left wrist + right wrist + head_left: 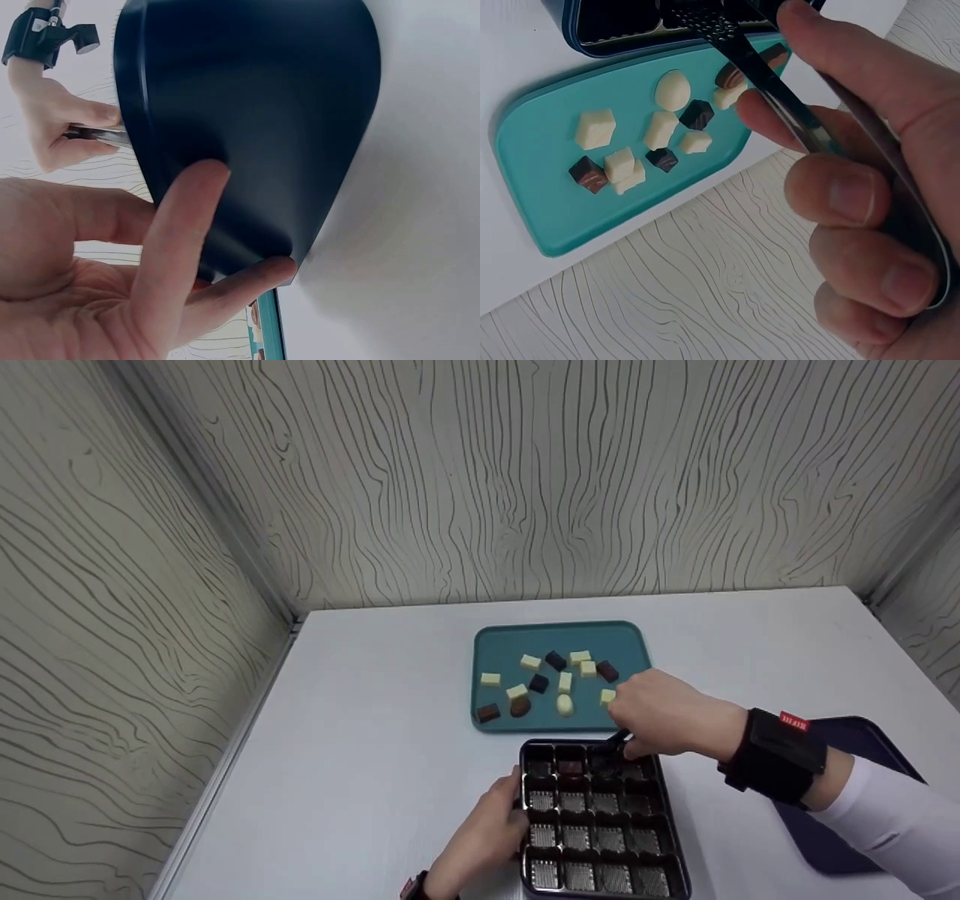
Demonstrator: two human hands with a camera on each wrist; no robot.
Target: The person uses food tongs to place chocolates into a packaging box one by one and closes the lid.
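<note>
Your right hand (652,712) has its grip curled round the black tongs (618,739), thumb on one arm and fingers on the other; their tips reach down into the far row of the divided box (579,876), around its third compartment from the left, and you cannot tell from here whether they hold anything. Your left hand (486,826) has its grip spread, fingers laid against the box's left outer wall. A reddish-brown chocolate (570,769) sits in the second compartment of that far row. Just beyond the box lies the teal tray (517,637), with white blocks (565,682), dark blocks (555,661) and a white egg-shaped piece (565,706) scattered over it. A navy tray (844,729) lies on the white desk (360,735) at your right, partly hidden by your forearm.
</note>
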